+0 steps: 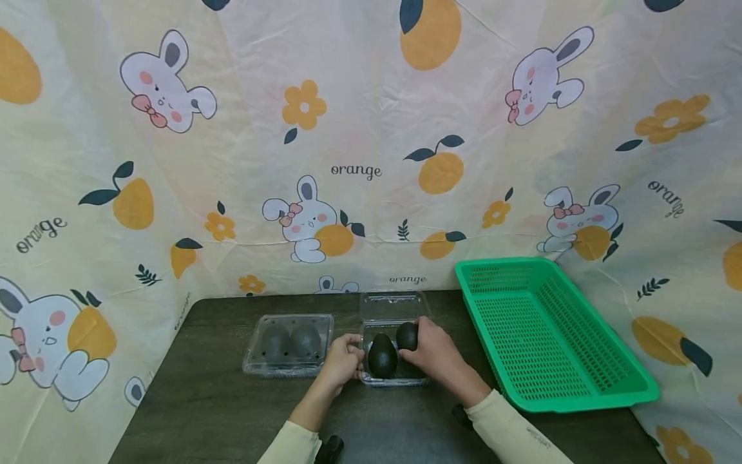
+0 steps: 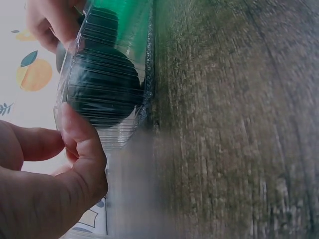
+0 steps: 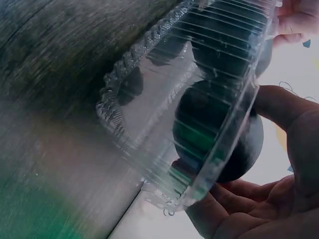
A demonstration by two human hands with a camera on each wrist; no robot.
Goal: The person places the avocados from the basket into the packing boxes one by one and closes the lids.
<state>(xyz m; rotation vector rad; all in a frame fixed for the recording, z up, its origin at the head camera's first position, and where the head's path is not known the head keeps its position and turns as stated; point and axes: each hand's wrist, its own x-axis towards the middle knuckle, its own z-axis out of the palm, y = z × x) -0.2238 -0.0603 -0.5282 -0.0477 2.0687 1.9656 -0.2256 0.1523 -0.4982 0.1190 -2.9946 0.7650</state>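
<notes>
A clear plastic clamshell box [image 1: 395, 383] stands with its lid [image 1: 394, 305] folded back. A dark avocado [image 1: 382, 358] sits in its left half. My left hand [image 1: 343, 359] pinches the left rim of the box between thumb and forefinger, as the left wrist view shows. With my right hand [image 1: 438, 353] I grip a second dark avocado [image 3: 244, 149] in the right half; the right wrist view has its lower part inside the box wall and fingers around its outer side. Its underside stays above the box floor.
Left of my hands, a lidded clamshell box [image 1: 288, 372] contains two dark avocados [image 1: 305, 339]. A green slotted basket [image 1: 580, 407] stands at the right of the dark wooden table [image 1: 220, 399]. Behind the table hangs a printed cloth [image 1: 371, 116].
</notes>
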